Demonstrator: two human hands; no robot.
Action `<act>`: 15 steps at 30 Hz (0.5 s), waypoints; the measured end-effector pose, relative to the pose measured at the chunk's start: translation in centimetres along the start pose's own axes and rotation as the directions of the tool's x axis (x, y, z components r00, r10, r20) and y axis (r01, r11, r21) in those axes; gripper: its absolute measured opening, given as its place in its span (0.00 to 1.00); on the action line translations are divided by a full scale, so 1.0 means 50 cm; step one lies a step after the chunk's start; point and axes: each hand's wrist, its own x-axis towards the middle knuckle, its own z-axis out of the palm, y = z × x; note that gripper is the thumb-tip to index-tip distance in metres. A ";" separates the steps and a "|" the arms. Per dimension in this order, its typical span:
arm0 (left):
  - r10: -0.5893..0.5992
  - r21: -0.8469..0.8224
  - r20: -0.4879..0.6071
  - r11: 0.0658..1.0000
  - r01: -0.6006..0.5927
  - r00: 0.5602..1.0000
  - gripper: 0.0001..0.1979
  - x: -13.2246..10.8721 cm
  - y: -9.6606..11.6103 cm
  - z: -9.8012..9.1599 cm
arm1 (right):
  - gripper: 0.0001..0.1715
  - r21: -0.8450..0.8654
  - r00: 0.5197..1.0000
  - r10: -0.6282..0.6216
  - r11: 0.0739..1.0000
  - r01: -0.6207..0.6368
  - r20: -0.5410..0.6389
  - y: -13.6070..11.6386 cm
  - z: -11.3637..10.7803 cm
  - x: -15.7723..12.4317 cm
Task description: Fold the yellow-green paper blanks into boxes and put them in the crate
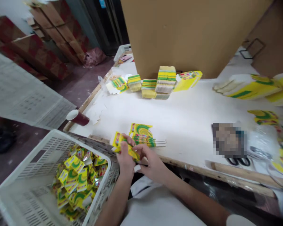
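Close to the table's front edge, my left hand (126,157) is wrapped round a small yellow and green printed carton (118,142), with its white end flap sticking out at the upper left. My right hand (153,164) pinches at the carton's lower right end, thumb and fingers bent together; a small white piece shows by the thumb. Just beyond my hands lies a short row of flat yellow and green cartons (143,140), white edges pointing right. To my left, a white plastic crate (21,191) holds a heap of similar small yellow packs (77,180).
Stacked flat cartons (165,80) stand against a large brown cardboard box (186,34) at the back. A dark red paper cup (81,118) lies tipped at the left edge. More yellow cartons (252,88), a clear plastic bag (261,142) and black scissor handles (238,161) sit on the right.
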 end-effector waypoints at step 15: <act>0.170 0.391 0.077 0.901 -0.187 0.982 0.23 0.000 0.075 -0.049 | 0.09 -0.591 0.947 -0.314 0.777 0.218 -0.063 0.023 -0.154 0.026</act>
